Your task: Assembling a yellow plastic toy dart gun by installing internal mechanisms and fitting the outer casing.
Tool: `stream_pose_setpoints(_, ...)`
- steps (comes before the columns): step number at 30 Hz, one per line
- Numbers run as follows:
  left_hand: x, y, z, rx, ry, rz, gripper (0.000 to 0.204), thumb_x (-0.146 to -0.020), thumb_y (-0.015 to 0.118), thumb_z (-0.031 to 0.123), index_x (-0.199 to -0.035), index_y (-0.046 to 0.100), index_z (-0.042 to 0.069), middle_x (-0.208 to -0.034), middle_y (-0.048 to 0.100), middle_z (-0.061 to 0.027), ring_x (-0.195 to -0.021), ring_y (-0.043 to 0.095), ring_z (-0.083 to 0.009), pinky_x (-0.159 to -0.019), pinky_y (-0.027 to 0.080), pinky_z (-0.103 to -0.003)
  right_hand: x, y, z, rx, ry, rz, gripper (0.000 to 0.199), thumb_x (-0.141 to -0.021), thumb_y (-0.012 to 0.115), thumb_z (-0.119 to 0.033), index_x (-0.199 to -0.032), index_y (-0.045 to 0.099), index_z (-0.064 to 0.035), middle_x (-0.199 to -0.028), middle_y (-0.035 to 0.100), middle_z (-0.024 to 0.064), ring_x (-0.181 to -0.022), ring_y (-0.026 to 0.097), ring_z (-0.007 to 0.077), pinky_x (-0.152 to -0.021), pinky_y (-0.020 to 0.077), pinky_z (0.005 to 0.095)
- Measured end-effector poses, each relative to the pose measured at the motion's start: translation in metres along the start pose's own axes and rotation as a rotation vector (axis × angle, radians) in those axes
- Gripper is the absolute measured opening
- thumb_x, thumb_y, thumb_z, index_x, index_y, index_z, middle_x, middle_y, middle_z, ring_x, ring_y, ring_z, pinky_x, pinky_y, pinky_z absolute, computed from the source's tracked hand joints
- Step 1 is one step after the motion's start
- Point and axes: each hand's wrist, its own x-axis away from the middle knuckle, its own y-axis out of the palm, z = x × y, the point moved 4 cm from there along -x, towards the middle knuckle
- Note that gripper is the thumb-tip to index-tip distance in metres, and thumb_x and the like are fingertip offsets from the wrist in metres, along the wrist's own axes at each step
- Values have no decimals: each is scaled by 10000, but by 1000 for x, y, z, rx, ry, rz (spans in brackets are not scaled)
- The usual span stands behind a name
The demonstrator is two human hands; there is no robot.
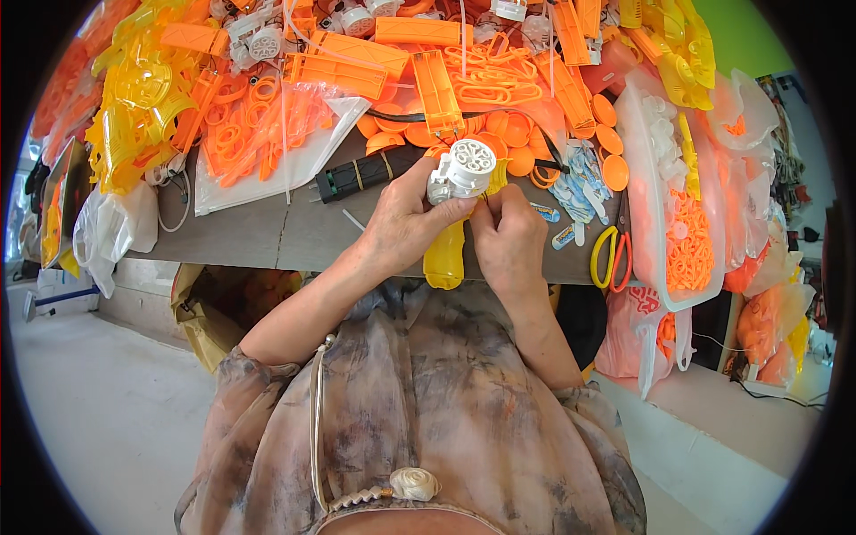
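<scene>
Near the table's front edge, my left hand [403,214] grips a round white plastic part [471,159] with a patterned grille on its face. My right hand [511,236] is closed close beside it, its fingertips at a translucent yellow plastic piece [443,260]. That piece runs below and behind both hands, and its lower end reaches past the table edge. The fingers hide where the white part and the yellow piece meet. Left of my hands lies a dark cylindrical tool [361,176] with a metal tip, which looks like an electric screwdriver.
Orange plastic housings [437,94], orange round caps [513,129] and yellow shells [143,107] heap across the back and left. Small stickers [581,189] and scissors [612,257] lie to the right, beside a clear bin [662,214] of small orange parts. An open bag [198,312] stands below the table.
</scene>
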Motion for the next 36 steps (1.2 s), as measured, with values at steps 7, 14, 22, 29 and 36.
stream_pose_setpoints(7, 0, 1, 3, -25, -106, 21, 360, -884, 655, 205, -1149, 506, 13, -936, 582, 3, -802, 504, -37, -652, 432, -211, 3, 5, -12, 207, -169, 39, 144, -796, 598, -65, -755, 482, 10, -627, 559, 186, -546, 574, 369, -495, 462, 445)
stream_pose_setpoints(14, 0, 2, 4, -68, -79, 16, 342, -884, 653, 183, -1143, 510, 12, -928, 583, -1, -788, 501, -36, -643, 430, -211, 4, 7, -5, 115, -115, 20, 177, -799, 631, -68, -751, 483, 16, -660, 568, 179, -577, 586, 366, -514, 456, 428)
stream_pose_setpoints(22, -2, 2, 1, -95, -2, 18, 340, -881, 655, 182, -1133, 510, 6, -899, 575, 11, -739, 494, -41, -621, 423, -217, -3, 9, 14, 78, -119, -63, 126, -804, 618, -51, -857, 532, 24, -721, 611, 172, -573, 611, 317, -489, 476, 368)
stream_pose_setpoints(29, -17, 10, 23, -310, 39, -77, 281, -848, 672, 157, -1047, 542, 7, -786, 590, -55, -702, 546, -92, -597, 445, -288, -26, -1, 30, -686, 584, -424, 235, -768, 619, 29, -992, 576, -27, -763, 619, 54, -456, 547, 118, -394, 429, 236)
stream_pose_setpoints(36, -26, 10, 18, -454, 119, -38, 340, -823, 662, 170, -1034, 479, -23, -859, 631, -225, -828, 639, -368, -682, 492, -409, 1, 6, 25, -699, 459, -190, 299, -798, 626, 43, -1072, 509, 22, -866, 618, 88, -668, 620, 130, -469, 492, 250)
